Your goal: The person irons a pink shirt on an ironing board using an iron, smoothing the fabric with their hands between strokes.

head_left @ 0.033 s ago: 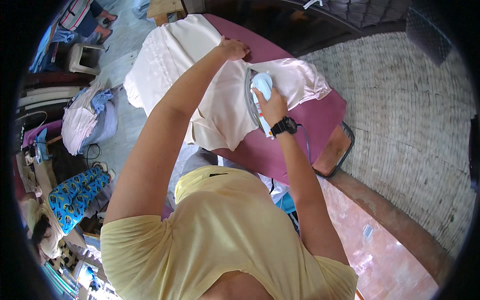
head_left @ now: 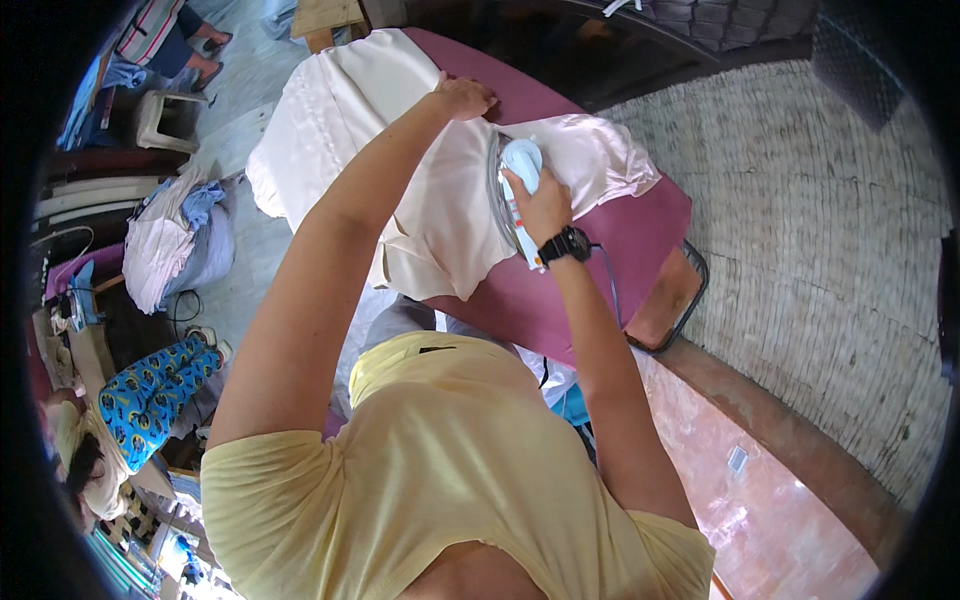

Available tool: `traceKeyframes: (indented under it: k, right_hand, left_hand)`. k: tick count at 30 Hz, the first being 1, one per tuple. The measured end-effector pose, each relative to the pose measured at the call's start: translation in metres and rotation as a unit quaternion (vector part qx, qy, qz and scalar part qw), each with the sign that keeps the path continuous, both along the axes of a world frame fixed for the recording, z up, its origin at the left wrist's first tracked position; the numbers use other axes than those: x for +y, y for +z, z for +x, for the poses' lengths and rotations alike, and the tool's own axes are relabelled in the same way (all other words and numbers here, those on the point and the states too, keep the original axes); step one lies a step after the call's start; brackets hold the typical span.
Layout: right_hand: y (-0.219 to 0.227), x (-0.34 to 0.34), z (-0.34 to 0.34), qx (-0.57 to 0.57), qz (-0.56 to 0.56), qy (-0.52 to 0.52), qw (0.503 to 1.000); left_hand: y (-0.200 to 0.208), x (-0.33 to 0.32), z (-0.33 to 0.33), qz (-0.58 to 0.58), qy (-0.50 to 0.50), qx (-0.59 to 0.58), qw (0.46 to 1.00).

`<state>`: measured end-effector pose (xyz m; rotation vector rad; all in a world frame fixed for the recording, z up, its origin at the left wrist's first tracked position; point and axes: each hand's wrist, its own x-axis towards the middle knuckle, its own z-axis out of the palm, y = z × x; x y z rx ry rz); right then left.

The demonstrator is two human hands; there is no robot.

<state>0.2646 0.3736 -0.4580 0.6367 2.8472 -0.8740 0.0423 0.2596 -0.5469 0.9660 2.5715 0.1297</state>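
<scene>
A cream satin garment (head_left: 335, 130) lies spread over a maroon ironing board (head_left: 625, 225), partly hanging off its left side. My right hand (head_left: 543, 208), with a black watch on the wrist, is closed round the handle of a light blue and white iron (head_left: 522, 160). The iron rests on the garment, its rear end near the garment's lower edge. Near the board's far edge my left hand (head_left: 466, 98) lies on the cloth, fingers stretched out; their tips are partly hidden. To the right of the iron, a crumpled part of the garment, maybe a sleeve, lies on the board.
The iron's cord (head_left: 610, 280) runs down beside the board's metal frame (head_left: 697, 300). At left are a heap of clothes (head_left: 180, 240), a white plastic stool (head_left: 167, 120) and a person in patterned blue trousers (head_left: 150, 395). Another person's legs show at upper left.
The iron and my right hand have shifted very slightly up and left. My left hand stays in place on the cloth.
</scene>
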Motion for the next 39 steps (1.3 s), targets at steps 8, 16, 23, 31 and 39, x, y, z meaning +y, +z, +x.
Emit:
traceKeyframes:
  k: [8,16,23,31,39]
  right_hand:
    - [-0.005,0.004,0.033,0.020,-0.006,-0.203,0.979]
    - [-0.019,0.053,-0.049,0.077,-0.021,-0.237,0.968]
    - [-0.036,0.033,-0.016,0.175,-0.225,-0.293,0.913]
    - [-0.032,0.045,-0.041,0.204,-0.058,-0.349,0.913]
    - [-0.011,0.049,-0.040,0.141,-0.116,-0.381,0.906]
  left_hand:
    - [0.019,0.007,0.011,-0.025,0.028,-0.027,0.999]
    - [-0.010,0.040,0.000,0.036,0.044,-0.041,0.998]
    - [0.012,0.036,0.003,0.046,0.041,-0.098,0.993]
    - [-0.001,0.036,0.012,0.074,0.033,-0.035,0.996]
    - [0.003,0.032,0.019,0.097,0.046,-0.034,0.994]
